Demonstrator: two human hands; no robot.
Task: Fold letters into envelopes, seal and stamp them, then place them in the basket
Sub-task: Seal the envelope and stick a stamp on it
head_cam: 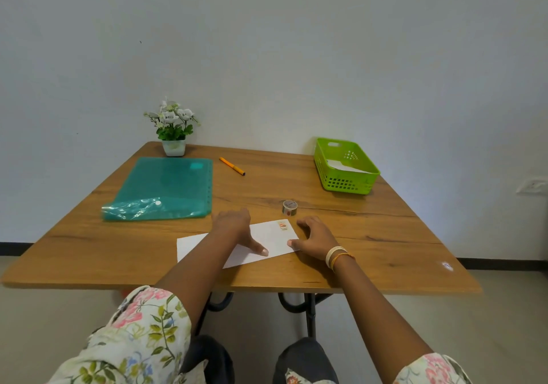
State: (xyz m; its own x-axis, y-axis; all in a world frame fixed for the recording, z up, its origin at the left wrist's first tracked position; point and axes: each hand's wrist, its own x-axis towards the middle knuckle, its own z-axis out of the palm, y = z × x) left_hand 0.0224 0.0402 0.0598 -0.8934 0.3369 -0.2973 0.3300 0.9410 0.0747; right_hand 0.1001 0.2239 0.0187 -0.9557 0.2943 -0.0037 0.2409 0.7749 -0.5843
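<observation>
Head view shows a white envelope (271, 242) lying flat near the front edge of the wooden table (370, 235), a small stamp (282, 225) already on its far right corner. The left hand (237, 229) lies across the envelope's left part, thumb stretched out and pressing the paper, fingers loose rather than gripping. The right hand (315, 236) sits at the right end, thumb tip on the envelope's near right corner, its fingers arched on the table just beside the edge; neither hand clamps anything. By my reading the step is pressing the stamp and flap firm, then lifting the envelope to the green basket (345, 165) at the far right, where white paper already lies. To do it well, smooth outward along the paper, slide a corner off the table edge or lift it with a fingertip, and carry it level past the tape roll (290, 207). A second white sheet (189, 245) pokes out under the left forearm; how far it extends, or whether it touches the envelope, is hidden. The stamp's picture is too small to make out, as is the sealed side, which faces down.
</observation>
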